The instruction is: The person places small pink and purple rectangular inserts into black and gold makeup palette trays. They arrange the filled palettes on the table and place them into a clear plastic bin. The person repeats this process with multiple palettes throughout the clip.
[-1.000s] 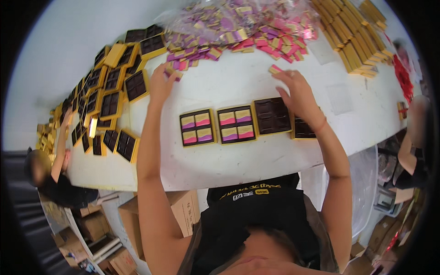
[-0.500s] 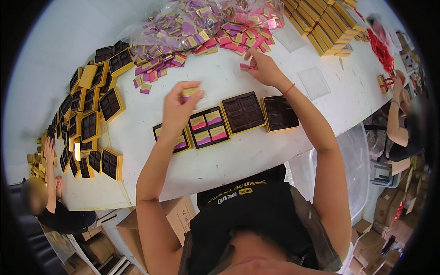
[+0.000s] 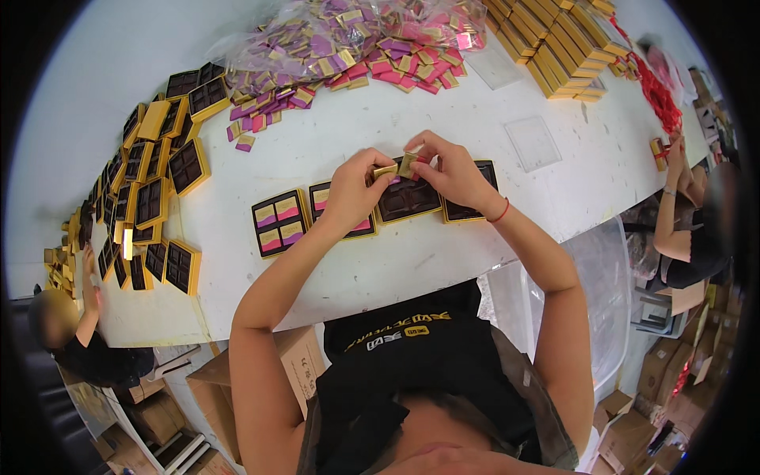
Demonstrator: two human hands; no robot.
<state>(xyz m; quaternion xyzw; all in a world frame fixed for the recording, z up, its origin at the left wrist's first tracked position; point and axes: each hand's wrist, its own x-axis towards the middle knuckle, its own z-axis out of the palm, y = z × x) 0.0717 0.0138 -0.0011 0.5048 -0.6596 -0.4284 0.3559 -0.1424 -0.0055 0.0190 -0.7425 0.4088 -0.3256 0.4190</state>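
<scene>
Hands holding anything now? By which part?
Left hand: a small gold-faced piece. Right hand: a second gold-faced piece. Both are pinched; exactly which edges are gripped can't be made out.

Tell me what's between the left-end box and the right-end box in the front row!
In the head view, two more boxes, the left hand partly hiding one.

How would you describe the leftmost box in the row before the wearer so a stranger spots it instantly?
On the white table, find the row of four boxes before the person. At its left end, left of the left hand, sits a dark, yellow-edged box. Unlike the others in that row, it shows four wrapped pieces in full view.
</scene>
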